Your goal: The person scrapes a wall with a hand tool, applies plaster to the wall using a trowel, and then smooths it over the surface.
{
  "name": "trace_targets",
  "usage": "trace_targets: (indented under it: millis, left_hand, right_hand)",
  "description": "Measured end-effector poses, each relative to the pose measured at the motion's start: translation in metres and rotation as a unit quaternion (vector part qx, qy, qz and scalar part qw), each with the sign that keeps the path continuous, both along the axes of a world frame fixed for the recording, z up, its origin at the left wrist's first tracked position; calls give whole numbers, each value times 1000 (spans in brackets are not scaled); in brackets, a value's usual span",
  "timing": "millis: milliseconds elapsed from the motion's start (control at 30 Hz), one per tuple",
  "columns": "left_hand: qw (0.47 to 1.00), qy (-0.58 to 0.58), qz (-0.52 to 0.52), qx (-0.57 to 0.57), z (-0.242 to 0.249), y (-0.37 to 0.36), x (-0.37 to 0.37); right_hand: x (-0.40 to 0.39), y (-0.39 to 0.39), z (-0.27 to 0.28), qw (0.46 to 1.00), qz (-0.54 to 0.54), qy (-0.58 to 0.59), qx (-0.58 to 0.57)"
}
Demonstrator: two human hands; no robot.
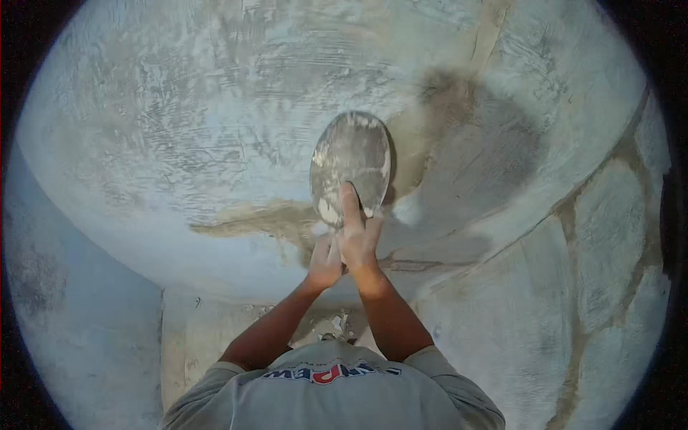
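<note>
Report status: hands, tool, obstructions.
Right hand holding oval tool. Left hand close beside it. Rough, stained surface behind tool. No obstruction visible.

cannot see the lower tip of the oval plate, covered by the right hand; cannot follow the shirt past the bottom edge, nor identify tiny scraps.

Two bare forearms are being held outstretched and converging; the bare right hand is being held with one finger extended, the bare left hand being held partly curled beside it.
</note>
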State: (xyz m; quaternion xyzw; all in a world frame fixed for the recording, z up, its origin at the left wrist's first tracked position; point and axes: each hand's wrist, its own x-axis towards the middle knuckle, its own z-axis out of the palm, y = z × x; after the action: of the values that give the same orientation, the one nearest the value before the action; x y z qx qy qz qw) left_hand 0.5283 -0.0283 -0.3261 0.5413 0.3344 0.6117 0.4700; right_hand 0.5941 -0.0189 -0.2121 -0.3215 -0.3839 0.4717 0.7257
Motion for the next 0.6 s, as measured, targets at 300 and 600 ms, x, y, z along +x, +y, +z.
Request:
trace_targets:
  millis: [300, 600]
  left_hand:
    - [999, 44, -16, -24, -12, -23, -6]
    - [997, 14, -49, -64, -11, -18, -7]
  right_hand:
    - [-2, -14, -38, 995, -73, -58, 31]
    - [8, -13, -18, 999, 13, -40, -3]
